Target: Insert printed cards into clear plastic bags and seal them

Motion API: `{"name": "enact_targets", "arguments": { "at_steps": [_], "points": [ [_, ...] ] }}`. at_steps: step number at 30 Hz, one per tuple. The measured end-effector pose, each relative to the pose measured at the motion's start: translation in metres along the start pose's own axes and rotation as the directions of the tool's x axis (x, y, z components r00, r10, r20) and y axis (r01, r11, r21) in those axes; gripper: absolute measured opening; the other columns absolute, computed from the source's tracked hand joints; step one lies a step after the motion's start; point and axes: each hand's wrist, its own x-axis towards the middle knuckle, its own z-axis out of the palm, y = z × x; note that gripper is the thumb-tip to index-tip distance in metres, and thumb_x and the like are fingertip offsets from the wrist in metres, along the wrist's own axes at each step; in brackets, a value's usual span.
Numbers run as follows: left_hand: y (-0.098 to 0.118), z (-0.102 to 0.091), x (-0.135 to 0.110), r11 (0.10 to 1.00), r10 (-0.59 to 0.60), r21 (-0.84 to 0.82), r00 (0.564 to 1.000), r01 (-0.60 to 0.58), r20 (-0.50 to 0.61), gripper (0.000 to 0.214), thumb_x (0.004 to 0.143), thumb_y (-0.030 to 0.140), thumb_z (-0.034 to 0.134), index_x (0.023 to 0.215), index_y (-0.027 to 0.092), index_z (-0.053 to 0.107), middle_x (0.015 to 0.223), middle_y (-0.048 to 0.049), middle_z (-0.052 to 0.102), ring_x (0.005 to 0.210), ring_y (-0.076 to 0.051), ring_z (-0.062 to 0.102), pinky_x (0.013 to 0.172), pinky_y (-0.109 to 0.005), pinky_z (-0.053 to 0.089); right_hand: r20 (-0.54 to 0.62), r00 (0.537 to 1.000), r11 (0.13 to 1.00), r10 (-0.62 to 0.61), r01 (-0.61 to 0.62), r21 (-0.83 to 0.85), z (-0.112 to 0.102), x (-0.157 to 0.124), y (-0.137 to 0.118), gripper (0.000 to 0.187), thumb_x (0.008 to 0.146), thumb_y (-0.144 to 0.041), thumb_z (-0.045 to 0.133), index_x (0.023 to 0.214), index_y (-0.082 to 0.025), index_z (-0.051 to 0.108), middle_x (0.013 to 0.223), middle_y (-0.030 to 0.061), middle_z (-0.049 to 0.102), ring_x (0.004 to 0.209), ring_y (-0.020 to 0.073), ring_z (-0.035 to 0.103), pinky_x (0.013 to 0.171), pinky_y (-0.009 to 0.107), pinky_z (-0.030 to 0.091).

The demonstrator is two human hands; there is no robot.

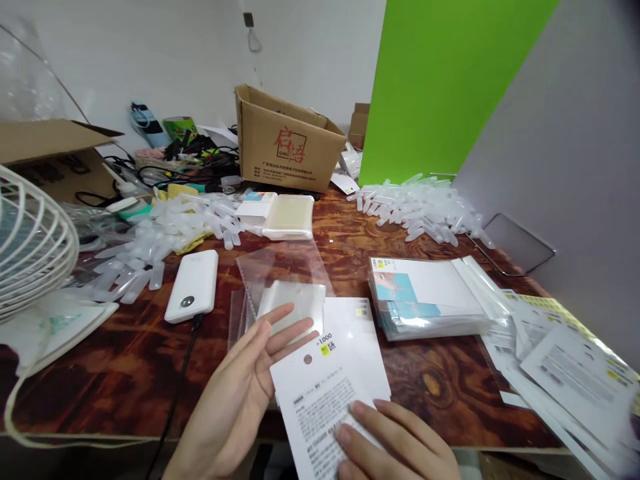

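White printed card (325, 393) w/ punched hole & small yellow label, tilted, at centre of view. R hand (395, 443) grasps its lower edge, fingers (357, 417) pressed on the face. L hand (235, 393) open, not clenched, fingers spread, just beside card's left edge & in front of clear plastic bag (283, 277) (bag edges faint, hard to trace). Open wood at 3 o'clock from card, up to stack of bagged cards (425, 297). White power bank (191, 287) w/ black cable (183, 373) at 10 o'clock. Piles of clear plastic tubes (420, 210) at 1 & 11. Table (450, 400) glossy, dark wood grain. Cardboard box (285, 137) at 12, wire fan (30, 240) at 9, green board (440, 87) at 1, white wall behind.
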Motion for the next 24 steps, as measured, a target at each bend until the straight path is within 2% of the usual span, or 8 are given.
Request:
{"name": "enact_targets", "arguments": {
  "at_steps": [5, 8, 11, 14, 17, 19, 22, 24],
  "points": [
    [-0.007, 0.001, 0.003, 1.0, 0.008, 0.002, 0.999, -0.008, 0.038, 0.035, 0.096, 0.033, 0.049, 0.125, 0.016, 0.059, 0.109, -0.0146, 0.076, 0.105, -0.024, 0.069, 0.077, -0.028, 0.058, 0.113, 0.991, 0.995, -0.065, 0.073, -0.071, -0.008, -0.004, 0.006, 0.028, 0.1, -0.022, 0.046, 0.085, -0.029, 0.069, 0.095, -0.0148, 0.075, 0.085, 0.0102, 0.074, 0.115, 0.025, 0.033],
    [-0.008, 0.001, 0.002, 1.0, 0.002, 0.027, 0.999, -0.003, 0.034, 0.033, 0.094, 0.031, 0.051, 0.123, 0.017, 0.061, 0.11, -0.0136, 0.075, 0.096, -0.025, 0.072, 0.074, -0.03, 0.059, 0.099, 0.995, 0.991, -0.024, 0.037, -0.131, -0.003, -0.009, 0.003, 0.026, 0.099, -0.02, 0.048, 0.085, -0.026, 0.068, 0.094, -0.0115, 0.076, 0.084, 0.0114, 0.074, 0.111, 0.024, 0.036],
    [-0.016, 0.004, -0.002, 0.998, -0.038, 0.055, 0.996, 0.034, 0.081, 0.035, 0.087, 0.031, 0.063, 0.121, 0.021, 0.064, 0.106, -0.01, 0.077, 0.094, -0.025, 0.073, 0.072, -0.029, 0.06, -0.028, 0.996, 0.986, 0.086, -0.089, -0.142, 0.008, -0.016, 0.0, 0.029, 0.1, -0.018, 0.043, 0.087, -0.024, 0.069, 0.092, -0.0064, 0.077, 0.092, 0.0126, 0.072, 0.107, 0.028, 0.04],
    [-0.031, 0.006, -0.008, 0.993, -0.089, 0.088, 0.984, 0.076, 0.155, 0.042, 0.08, 0.036, 0.073, 0.118, 0.022, 0.068, 0.109, -0.0096, 0.076, 0.101, -0.027, 0.071, 0.079, -0.03, 0.058, -0.089, 0.984, 0.977, 0.156, -0.167, -0.131, 0.014, -0.022, 0.004, 0.041, 0.104, -0.033, 0.032, 0.098, -0.02, 0.07, 0.099, 0.004, 0.076, 0.109, 0.0168, 0.065, 0.104, 0.034, 0.042],
    [-0.043, 0.003, -0.011, 0.992, -0.09, 0.103, 0.974, 0.07, 0.209, 0.048, 0.08, 0.043, 0.072, 0.124, 0.025, 0.066, 0.119, -0.0093, 0.073, 0.112, -0.029, 0.066, 0.093, -0.036, 0.054, -0.005, 0.986, 0.985, 0.166, -0.166, -0.055, 0.011, -0.026, 0.011, 0.043, 0.102, -0.043, 0.032, 0.108, -0.019, 0.068, 0.114, 0.0097, 0.07, 0.117, 0.0202, 0.058, 0.096, 0.033, 0.048],
    [-0.048, 0.001, -0.011, 0.992, -0.069, 0.116, 0.971, 0.043, 0.229, 0.049, 0.08, 0.046, 0.071, 0.124, 0.025, 0.066, 0.123, -0.009, 0.071, 0.117, -0.029, 0.063, 0.1, -0.039, 0.05, 0.021, 0.964, 0.963, 0.267, -0.267, 0.032, 0.009, -0.028, 0.011, 0.033, 0.099, -0.04, 0.042, 0.11, -0.022, 0.067, 0.129, 0.0103, 0.06, 0.122, 0.0228, 0.054, 0.093, 0.036, 0.051],
    [-0.052, 0.003, -0.014, 0.978, -0.082, 0.207, 0.96, 0.025, 0.269, 0.045, 0.078, 0.045, 0.072, 0.118, 0.025, 0.07, 0.124, -0.009, 0.07, 0.118, -0.031, 0.062, 0.101, -0.041, 0.05, -0.014, 0.873, 0.869, 0.488, -0.485, 0.097, 0.01, -0.03, 0.005, 0.026, 0.094, -0.035, 0.053, 0.114, -0.024, 0.063, 0.145, 0.0115, 0.044, 0.132, 0.0288, 0.045, 0.099, 0.047, 0.049],
    [-0.053, 0.008, -0.017, 0.966, -0.1, 0.258, 0.949, 0.021, 0.297, 0.043, 0.076, 0.046, 0.074, 0.114, 0.026, 0.072, 0.123, -0.0088, 0.071, 0.115, -0.032, 0.063, 0.097, -0.041, 0.052, -0.005, 0.822, 0.816, 0.57, -0.565, 0.124, 0.009, -0.03, 0.001, 0.029, 0.094, -0.031, 0.054, 0.12, -0.021, 0.058, 0.149, 0.0147, 0.04, 0.134, 0.0295, 0.045, 0.098, 0.047, 0.051]
  ]
}}
